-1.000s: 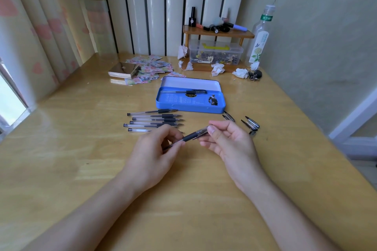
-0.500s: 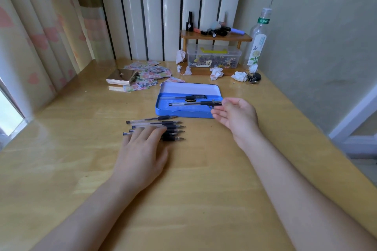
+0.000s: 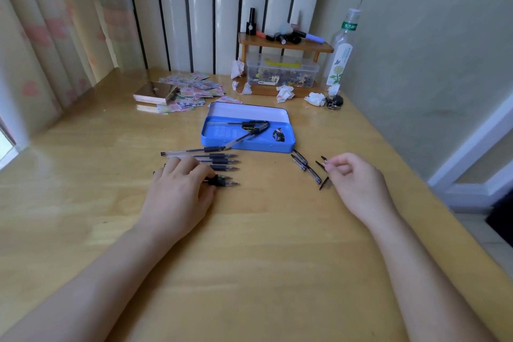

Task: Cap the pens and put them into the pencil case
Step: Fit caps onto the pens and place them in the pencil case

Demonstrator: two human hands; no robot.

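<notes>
An open blue tin pencil case lies mid-table with two capped black pens inside, one slanting over its front rim. Just in front of it, several uncapped clear pens lie in a row, tips pointing right. My left hand rests on the nearer pens of that row, thumb and fingers pinched on one pen's black grip. To the right, loose black caps are scattered on the wood. My right hand hovers at those caps, fingertips curled and touching one; whether it grips the cap is unclear.
Behind the case lie a stack of patterned cards and a metal box. A small wooden shelf over a clear plastic bin, crumpled tissues, a glass bottle and keys stand along the back. The table's right edge drops off near my right hand.
The pen my right hand carried now lies in the case. That hand pulled back right to the loose caps. My left hand closed on a pen in the row.
</notes>
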